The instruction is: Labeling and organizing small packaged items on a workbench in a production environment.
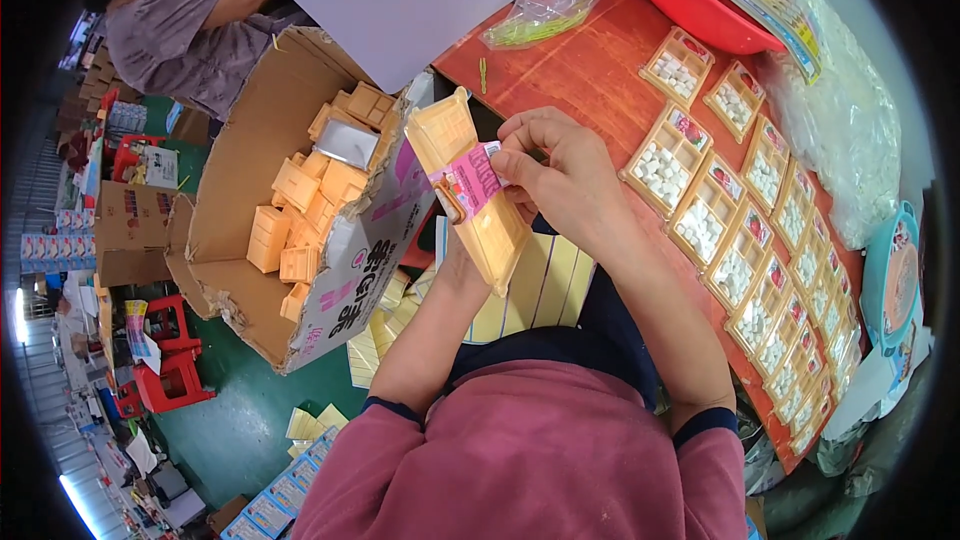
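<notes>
A long yellow-orange plastic tray (500, 230) is held tilted above my lap. My left hand (455, 245) supports it from underneath, with most of its fingers hidden behind the tray. Around the tray's middle lies a pink printed label (465, 185) with a picture on it. At the label's upper right end, my right hand (560, 155) pinches its edge between thumb and forefinger.
On my left, a torn cardboard box (235, 200) holds many yellow-orange trays (300, 185). The red table (580, 70) carries rows of compartment trays with white pieces (665, 170), a red basin (690, 0) and a clear plastic bag (550, 0). Another person (190, 30) works beyond the box.
</notes>
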`<state>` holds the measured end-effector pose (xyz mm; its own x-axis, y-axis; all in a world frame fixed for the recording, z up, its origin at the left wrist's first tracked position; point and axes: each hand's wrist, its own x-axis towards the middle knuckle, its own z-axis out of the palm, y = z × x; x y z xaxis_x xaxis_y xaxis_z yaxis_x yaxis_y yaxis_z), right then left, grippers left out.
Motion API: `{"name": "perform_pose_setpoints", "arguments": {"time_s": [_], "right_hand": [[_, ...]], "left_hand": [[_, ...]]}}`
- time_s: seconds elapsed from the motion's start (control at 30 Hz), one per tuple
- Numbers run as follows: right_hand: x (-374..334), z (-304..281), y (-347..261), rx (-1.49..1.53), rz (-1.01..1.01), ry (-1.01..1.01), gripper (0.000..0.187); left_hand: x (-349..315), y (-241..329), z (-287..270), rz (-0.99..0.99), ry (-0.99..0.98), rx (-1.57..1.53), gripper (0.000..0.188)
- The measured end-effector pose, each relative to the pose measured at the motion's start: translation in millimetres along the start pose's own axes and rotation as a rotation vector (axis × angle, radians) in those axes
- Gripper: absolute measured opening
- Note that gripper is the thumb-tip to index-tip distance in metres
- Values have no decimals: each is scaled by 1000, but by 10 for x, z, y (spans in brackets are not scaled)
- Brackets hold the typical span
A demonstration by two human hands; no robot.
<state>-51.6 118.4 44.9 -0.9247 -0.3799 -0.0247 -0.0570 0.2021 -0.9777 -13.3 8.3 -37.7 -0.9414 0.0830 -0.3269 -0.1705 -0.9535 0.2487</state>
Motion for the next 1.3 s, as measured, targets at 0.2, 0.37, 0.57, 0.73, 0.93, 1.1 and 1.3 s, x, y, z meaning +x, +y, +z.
{"name": "perform_pose_setpoints", "arguments": {"time_s": [0.2,0.37,0.57,0.73,0.93,1.1,1.3], "right_hand": [[36,22,-2,39,22,33,13],[22,8,75,-118,-156,122,10],[-37,51,54,-64,-102,54,10],[-38,47,85,32,-55,49,11],[-5,-124,66,239,93,16,23],[-17,-46,-9,154,147,35,17],[18,21,137,85,74,118,10]], "left_hand": [[57,68,-15,-133,-215,-305,23],[68,76,-83,-204,-149,-294,27],[91,44,-135,-108,-521,-70,32],[-54,-17,175,412,-399,1111,29],[8,-31,129,-287,-475,-428,39],[-123,-61,150,-292,-330,-608,41],[-47,-55,10,-334,-424,-630,39]]}}
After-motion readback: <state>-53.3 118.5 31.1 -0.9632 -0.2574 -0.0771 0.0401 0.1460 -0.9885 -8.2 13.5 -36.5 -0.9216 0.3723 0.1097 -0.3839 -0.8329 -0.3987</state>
